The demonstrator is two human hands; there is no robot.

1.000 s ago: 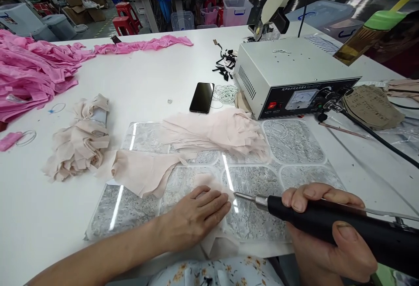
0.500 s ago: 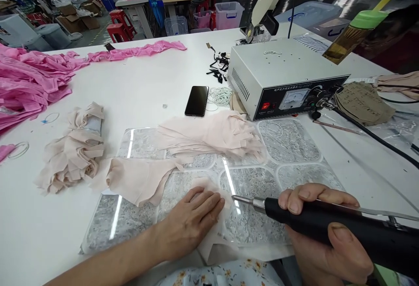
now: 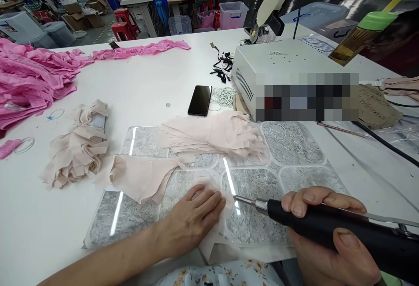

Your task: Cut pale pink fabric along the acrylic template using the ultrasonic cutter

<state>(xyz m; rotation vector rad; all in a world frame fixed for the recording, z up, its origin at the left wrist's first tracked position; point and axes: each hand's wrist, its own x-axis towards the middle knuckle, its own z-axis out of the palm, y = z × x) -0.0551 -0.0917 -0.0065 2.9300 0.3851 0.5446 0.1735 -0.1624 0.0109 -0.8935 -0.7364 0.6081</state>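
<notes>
My left hand (image 3: 198,216) rests on a small beige fabric piece (image 3: 214,231), fingers bent and close together, pinning it to the grey marble-patterned mat (image 3: 252,223). In my right hand (image 3: 340,238) is a handheld ultrasonic tool (image 3: 304,214) with a thick black handle, fingers above and thumb on the near side. Its pointed metal tip aims left, just right of my left fingertips, at the fabric's edge; whether it touches cannot be made out. Beyond the hands lies a stack of beige fabric pieces (image 3: 212,135). Another beige piece (image 3: 140,177) lies left of my left hand.
A tied beige bundle (image 3: 78,151) and pink fabric (image 3: 36,76) lie at left. Behind the stack are a phone (image 3: 200,100) and pale cord (image 3: 224,97). A metal box (image 3: 271,59), its front pixelated, stands at back right; a black cable (image 3: 386,142) crosses the right side.
The view has shifted slightly, so the table's things appear a little further right. Both hands, the fabric and the tool keep nearly the same positions.
</notes>
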